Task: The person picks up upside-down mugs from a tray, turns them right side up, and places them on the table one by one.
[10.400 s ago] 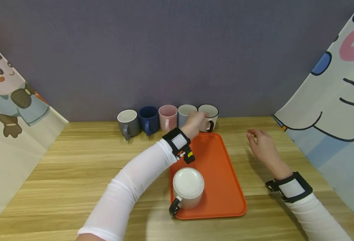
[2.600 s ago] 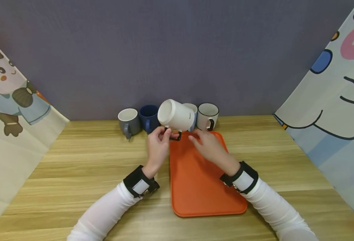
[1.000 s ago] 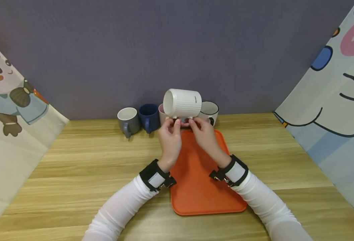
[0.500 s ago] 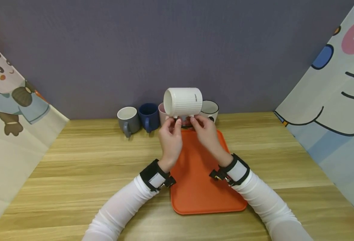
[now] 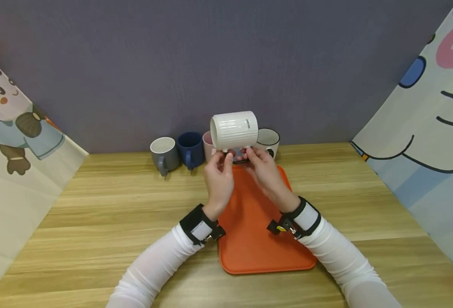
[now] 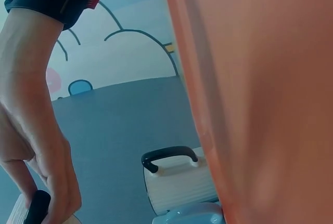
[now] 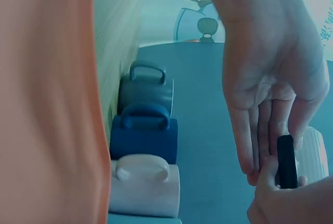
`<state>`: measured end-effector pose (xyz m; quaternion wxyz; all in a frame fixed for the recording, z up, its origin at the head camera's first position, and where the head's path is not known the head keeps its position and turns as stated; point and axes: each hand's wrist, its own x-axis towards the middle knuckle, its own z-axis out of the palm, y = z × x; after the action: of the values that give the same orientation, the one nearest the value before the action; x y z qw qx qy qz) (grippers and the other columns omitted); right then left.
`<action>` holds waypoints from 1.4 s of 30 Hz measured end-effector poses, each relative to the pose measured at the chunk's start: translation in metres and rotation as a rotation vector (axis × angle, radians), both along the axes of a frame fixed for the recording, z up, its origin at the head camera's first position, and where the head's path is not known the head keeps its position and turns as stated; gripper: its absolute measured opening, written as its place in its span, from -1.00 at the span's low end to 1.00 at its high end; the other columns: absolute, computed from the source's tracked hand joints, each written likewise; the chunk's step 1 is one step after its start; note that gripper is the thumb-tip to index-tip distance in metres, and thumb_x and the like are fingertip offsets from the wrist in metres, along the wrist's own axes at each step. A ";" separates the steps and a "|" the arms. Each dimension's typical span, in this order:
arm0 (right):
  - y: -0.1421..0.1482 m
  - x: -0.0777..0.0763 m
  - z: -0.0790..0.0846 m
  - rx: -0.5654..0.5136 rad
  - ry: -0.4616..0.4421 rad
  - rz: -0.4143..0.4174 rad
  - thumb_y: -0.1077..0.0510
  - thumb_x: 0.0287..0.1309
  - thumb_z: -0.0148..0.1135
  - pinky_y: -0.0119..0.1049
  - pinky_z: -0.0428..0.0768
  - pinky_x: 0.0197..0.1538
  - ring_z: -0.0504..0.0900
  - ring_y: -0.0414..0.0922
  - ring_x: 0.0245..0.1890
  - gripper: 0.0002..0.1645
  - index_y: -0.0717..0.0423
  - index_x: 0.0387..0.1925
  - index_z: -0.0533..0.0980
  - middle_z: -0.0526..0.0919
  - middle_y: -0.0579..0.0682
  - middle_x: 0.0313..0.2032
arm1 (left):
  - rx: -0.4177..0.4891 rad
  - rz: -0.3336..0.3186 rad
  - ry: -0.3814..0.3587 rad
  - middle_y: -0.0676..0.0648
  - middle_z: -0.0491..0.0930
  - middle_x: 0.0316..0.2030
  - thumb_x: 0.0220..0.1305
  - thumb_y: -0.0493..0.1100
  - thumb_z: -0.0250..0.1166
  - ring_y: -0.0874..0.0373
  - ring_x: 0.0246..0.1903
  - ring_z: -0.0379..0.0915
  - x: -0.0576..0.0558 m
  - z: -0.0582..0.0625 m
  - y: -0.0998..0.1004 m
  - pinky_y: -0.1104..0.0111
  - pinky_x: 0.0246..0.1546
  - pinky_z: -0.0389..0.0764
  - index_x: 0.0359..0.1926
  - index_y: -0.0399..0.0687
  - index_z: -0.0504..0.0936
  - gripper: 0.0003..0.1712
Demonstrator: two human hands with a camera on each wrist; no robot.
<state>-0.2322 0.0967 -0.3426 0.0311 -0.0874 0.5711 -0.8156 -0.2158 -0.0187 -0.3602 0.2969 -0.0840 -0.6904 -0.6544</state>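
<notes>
A white ribbed mug [image 5: 235,130] lies sideways in the air above the far end of the orange tray [image 5: 264,256]. Its mouth points left, and the black handle [image 7: 287,161] hangs underneath. My left hand [image 5: 219,179] pinches the handle near the rim end. Toward the base end, my right hand [image 5: 266,174] pinches the same handle between thumb and fingers. In the right wrist view, my left hand [image 7: 270,63] shows its palm, with long fingers beside the handle. The left wrist view catches my right hand [image 6: 44,146] at the black handle.
Along the grey wall stand a grey mug [image 5: 164,150], a navy mug [image 5: 190,147], a pink mug [image 5: 208,143] and a white black-rimmed mug [image 5: 268,137]. A pale blue mug [image 6: 195,214] is mostly hidden behind the held one. The wooden table [image 5: 114,214] surrounds the tray.
Earlier, a white mug stood upside down on the tray. Then my left hand held it alone, and my right hand joined at the handle. Lately the mug has tilted slightly, base end up.
</notes>
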 end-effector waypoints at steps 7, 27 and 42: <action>0.002 -0.002 -0.001 -0.258 -0.050 0.127 0.12 0.46 -0.22 -0.39 0.51 -0.14 0.48 -0.23 -0.39 -0.66 0.15 -0.41 0.38 0.40 -0.11 -0.53 | 0.032 -0.019 -0.001 -0.36 0.62 -0.31 0.33 -0.28 0.16 -0.17 -0.38 0.53 -0.002 -0.003 0.002 0.54 -0.39 0.45 -0.22 -0.47 0.59 -0.76; 0.005 0.004 0.006 -0.294 -0.061 0.077 0.11 0.43 -0.16 -0.39 0.50 -0.16 0.53 -0.23 -0.42 -0.67 0.08 -0.42 0.46 0.48 -0.12 -0.57 | 0.034 -0.037 -0.056 -0.33 0.63 -0.27 0.33 -0.29 0.15 -0.06 -0.29 0.58 -0.001 -0.002 0.004 0.43 -0.26 0.55 -0.22 -0.46 0.60 -0.77; 0.019 0.002 0.013 -0.256 0.003 -0.094 0.15 0.40 -0.07 -0.37 0.50 -0.10 0.53 -0.21 -0.40 -0.68 0.05 -0.48 0.50 0.48 -0.12 -0.52 | -0.640 -0.057 0.097 -0.25 0.53 0.00 0.30 -0.25 0.12 -0.12 0.03 0.38 -0.010 -0.010 -0.009 0.09 0.12 0.33 -0.14 -0.30 0.62 -0.77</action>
<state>-0.2300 0.1153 -0.3293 -0.0193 -0.0648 0.4661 -0.8821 -0.2257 -0.0276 -0.3699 0.2694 -0.2236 -0.8435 -0.4073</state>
